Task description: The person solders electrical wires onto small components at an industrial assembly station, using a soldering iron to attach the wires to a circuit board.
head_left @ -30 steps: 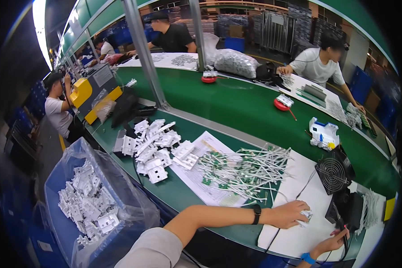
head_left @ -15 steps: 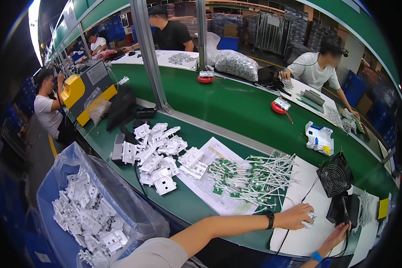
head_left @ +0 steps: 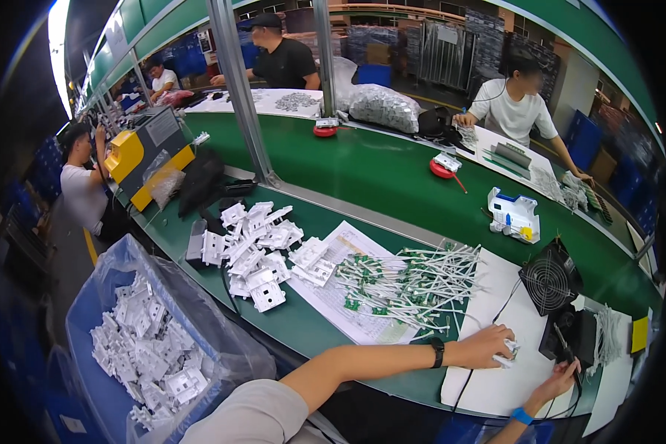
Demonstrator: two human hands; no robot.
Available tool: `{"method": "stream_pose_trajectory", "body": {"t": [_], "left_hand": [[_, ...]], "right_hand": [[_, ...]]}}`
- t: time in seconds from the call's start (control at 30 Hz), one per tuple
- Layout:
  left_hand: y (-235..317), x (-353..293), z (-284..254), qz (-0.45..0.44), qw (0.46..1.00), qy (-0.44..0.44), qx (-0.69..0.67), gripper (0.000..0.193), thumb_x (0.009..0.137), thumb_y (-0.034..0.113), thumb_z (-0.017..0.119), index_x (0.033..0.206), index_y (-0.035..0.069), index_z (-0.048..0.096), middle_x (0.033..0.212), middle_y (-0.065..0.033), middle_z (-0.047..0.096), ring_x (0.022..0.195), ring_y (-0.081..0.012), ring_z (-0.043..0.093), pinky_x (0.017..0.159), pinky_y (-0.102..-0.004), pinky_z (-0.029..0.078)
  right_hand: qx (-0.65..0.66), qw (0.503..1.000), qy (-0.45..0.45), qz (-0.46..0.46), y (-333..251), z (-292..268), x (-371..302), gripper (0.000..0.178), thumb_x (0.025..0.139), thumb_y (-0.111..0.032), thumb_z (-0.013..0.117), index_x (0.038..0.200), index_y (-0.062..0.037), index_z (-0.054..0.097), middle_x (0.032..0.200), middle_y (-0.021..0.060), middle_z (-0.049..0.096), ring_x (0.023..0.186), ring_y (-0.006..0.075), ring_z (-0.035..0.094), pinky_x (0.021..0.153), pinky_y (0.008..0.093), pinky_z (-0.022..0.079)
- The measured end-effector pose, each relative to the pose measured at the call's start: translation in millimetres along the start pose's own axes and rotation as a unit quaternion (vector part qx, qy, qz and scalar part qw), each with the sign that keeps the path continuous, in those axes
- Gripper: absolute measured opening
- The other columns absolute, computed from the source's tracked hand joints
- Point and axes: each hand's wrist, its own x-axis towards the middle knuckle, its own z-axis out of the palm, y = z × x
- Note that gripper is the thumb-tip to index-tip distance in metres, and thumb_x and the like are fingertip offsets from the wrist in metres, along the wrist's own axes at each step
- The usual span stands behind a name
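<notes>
— Clamped between the fingertips of the left hand (head_left: 485,346) is one small white part (head_left: 506,354); by the right hand (head_left: 553,382), closed, one dark pen-like tool (head_left: 566,349) is gripped. Where is the part held?

— Over the white sheet (head_left: 499,388), at the right of the green bench (head_left: 296,325); whether the sheet is touched cannot be told.

— And how are both pointed?

— With its long axis, the tool is slanted away from the wearer and slightly leftward, beside one black box (head_left: 586,337). Most of the part is covered by fingers, so its axis cannot be told; one end is exposed rightward.

— What can be counted?

— One black fan (head_left: 549,285), one blue bin (head_left: 185,303), two red discs (head_left: 442,169), one white case (head_left: 514,214) and four co-workers (head_left: 510,103) are seen. Too overlapped to be counted are the white housings (head_left: 259,251) and green-ended wires (head_left: 414,285).
</notes>
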Motion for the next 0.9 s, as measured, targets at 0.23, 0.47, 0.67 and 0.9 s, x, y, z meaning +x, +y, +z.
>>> {"method": "stream_pose_trajectory", "body": {"t": [0.23, 0.47, 0.67, 0.9], "left_hand": [[-0.2, -6.9, 18.4, 0.054, 0.996, 0.002, 0.064, 0.039, 0.082, 0.023, 0.075, 0.119, 0.013, 0.070, 0.134, -0.0210, 0.055, 0.125, -0.0391, 0.052, 0.105, -0.0486, 0.043], [14.9, -3.5, -12.6, 0.008, 0.991, -0.013, 0.137, 0.035, 0.081, 0.017, 0.076, 0.116, 0.012, 0.074, 0.128, -0.0194, 0.059, 0.119, -0.0377, 0.055, 0.100, -0.0449, 0.047], [24.8, 7.9, -1.0, -0.033, 0.992, -0.050, 0.114, 0.034, 0.081, 0.017, 0.077, 0.115, 0.017, 0.077, 0.127, -0.0141, 0.061, 0.117, -0.0334, 0.057, 0.098, -0.0410, 0.048], [23.6, 6.8, -6.0, -0.034, 0.992, -0.048, 0.109, 0.035, 0.079, 0.014, 0.078, 0.115, 0.017, 0.077, 0.128, -0.0136, 0.061, 0.117, -0.0322, 0.057, 0.097, -0.0401, 0.048]], "right_hand": [[-0.140, 0.973, 0.077, -0.164, 15.5, -33.8, -6.8, 0.029, 0.104, -0.034, 0.054, 0.111, -0.0070, 0.061, 0.099, 0.0012, 0.060, 0.083, 0.0104, 0.049, 0.070, 0.0278, 0.039], [-0.026, 0.991, -0.039, -0.127, -11.6, 36.6, -51.7, 0.015, 0.102, -0.020, 0.056, 0.092, -0.0090, 0.053, 0.086, -0.0032, 0.047, 0.075, 0.0069, 0.040, 0.066, 0.0228, 0.034], [-0.038, 0.977, -0.122, -0.171, -26.6, 25.1, -52.2, 0.011, 0.098, -0.010, 0.052, 0.091, -0.0054, 0.046, 0.084, 0.0043, 0.046, 0.075, 0.0127, 0.042, 0.072, 0.0276, 0.038], [-0.022, 0.973, -0.171, -0.157, -29.3, 32.7, -54.5, 0.013, 0.095, -0.008, 0.056, 0.088, -0.0053, 0.046, 0.074, 0.0023, 0.044, 0.065, 0.0102, 0.040, 0.058, 0.0271, 0.032]]}}
